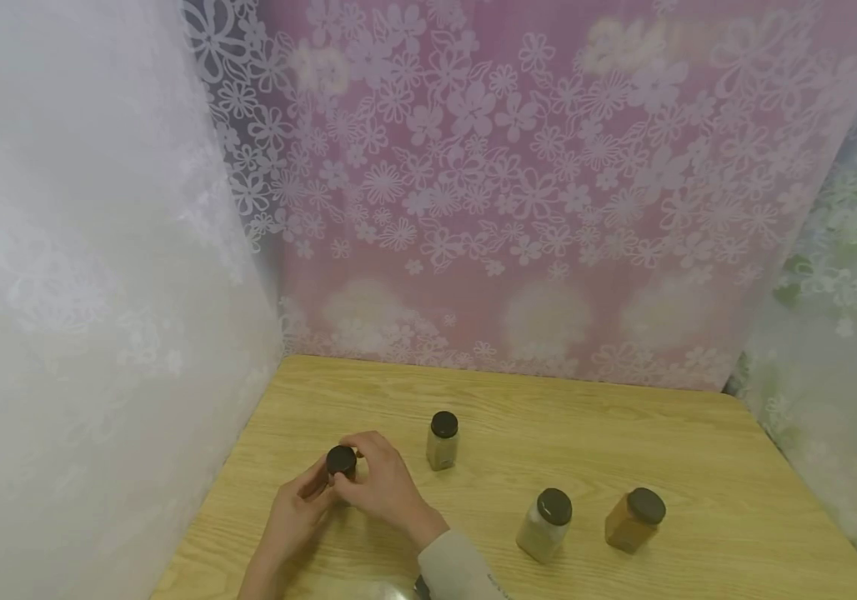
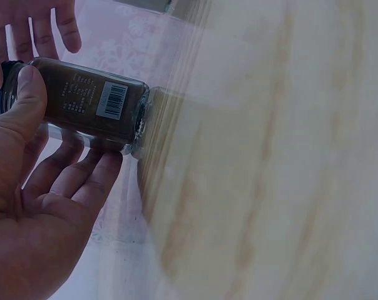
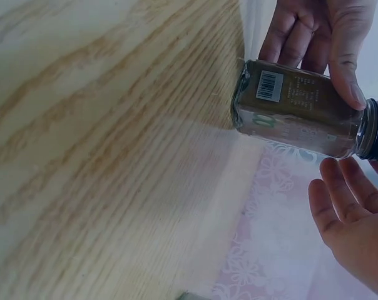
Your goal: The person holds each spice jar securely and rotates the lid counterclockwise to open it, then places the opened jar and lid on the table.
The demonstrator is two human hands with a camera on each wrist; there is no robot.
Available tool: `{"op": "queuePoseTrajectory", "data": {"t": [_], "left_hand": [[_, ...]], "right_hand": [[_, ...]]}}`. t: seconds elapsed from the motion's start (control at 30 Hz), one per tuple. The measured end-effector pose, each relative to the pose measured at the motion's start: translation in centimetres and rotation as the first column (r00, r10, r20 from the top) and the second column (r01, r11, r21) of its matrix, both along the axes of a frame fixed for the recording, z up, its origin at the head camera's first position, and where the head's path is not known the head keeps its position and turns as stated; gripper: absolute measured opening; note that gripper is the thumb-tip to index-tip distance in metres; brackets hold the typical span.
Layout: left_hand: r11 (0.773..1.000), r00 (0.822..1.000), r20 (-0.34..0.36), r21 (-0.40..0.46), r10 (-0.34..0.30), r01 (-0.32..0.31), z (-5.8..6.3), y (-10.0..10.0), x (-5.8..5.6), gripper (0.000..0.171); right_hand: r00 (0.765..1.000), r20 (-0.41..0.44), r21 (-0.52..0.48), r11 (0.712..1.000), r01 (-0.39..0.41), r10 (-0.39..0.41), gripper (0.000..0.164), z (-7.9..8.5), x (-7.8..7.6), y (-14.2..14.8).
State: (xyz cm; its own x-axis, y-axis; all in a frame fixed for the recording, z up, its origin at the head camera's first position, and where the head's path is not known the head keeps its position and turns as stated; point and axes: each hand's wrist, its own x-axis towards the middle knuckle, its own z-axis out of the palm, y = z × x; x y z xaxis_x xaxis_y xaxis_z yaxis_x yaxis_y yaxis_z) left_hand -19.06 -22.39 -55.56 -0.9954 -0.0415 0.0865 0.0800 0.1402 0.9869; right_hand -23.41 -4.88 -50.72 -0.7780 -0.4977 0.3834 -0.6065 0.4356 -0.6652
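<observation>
A square glass spice jar [image 2: 92,100] of dark brown powder, with a barcode label on its side, stands upright at the left of the table. My left hand [image 1: 295,510] grips the jar's body, thumb on one face and fingers round the other side. On top is a black lid [image 1: 341,461], which my right hand [image 1: 386,490] pinches at its edge between thumb and index finger. In the right wrist view the other fingers [image 3: 340,194] of that hand are spread beside the jar, below the lid.
A black-lidded jar [image 1: 443,442] stands behind and right of my hands. Farther right are a jar of pale powder [image 1: 544,527] and a jar of orange-brown powder [image 1: 634,522]. A shiny object [image 1: 379,592] shows at the bottom edge. Patterned curtains [image 1: 518,208] enclose the wooden table [image 1: 706,467].
</observation>
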Motion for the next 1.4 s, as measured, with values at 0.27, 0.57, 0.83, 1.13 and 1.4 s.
{"op": "queuePoseTrajectory", "data": {"t": [0.27,0.57,0.83,1.13,1.4], "left_hand": [[1.0,1.0,0.005,0.002,0.0,0.0,-0.2,0.0,0.1,0.062],[0.999,0.999,-0.031,-0.034,-0.019,0.017,-0.3,-0.3,0.0,0.063],[1.0,1.0,-0.023,0.008,-0.019,0.019,-0.3,-0.2,-0.1,0.062],[1.0,1.0,0.002,-0.019,-0.017,0.017,-0.1,-0.2,-0.1,0.064],[0.999,0.999,-0.032,-0.035,-0.025,0.024,-0.2,-0.2,0.1,0.065]], "right_hand": [[0.999,0.043,0.057,0.998,0.029,-0.031,0.053,0.0,0.2,-0.2],[0.998,-0.057,0.06,0.998,-0.001,0.005,0.043,-0.2,-0.1,-0.3],[0.994,0.096,0.071,0.997,0.038,-0.044,0.06,0.4,-0.2,-0.1],[1.0,-0.001,0.108,0.994,0.017,-0.017,0.048,1.2,-0.2,-0.1],[0.99,0.131,0.04,0.998,0.045,-0.05,0.058,1.1,-0.2,-0.2]]}}
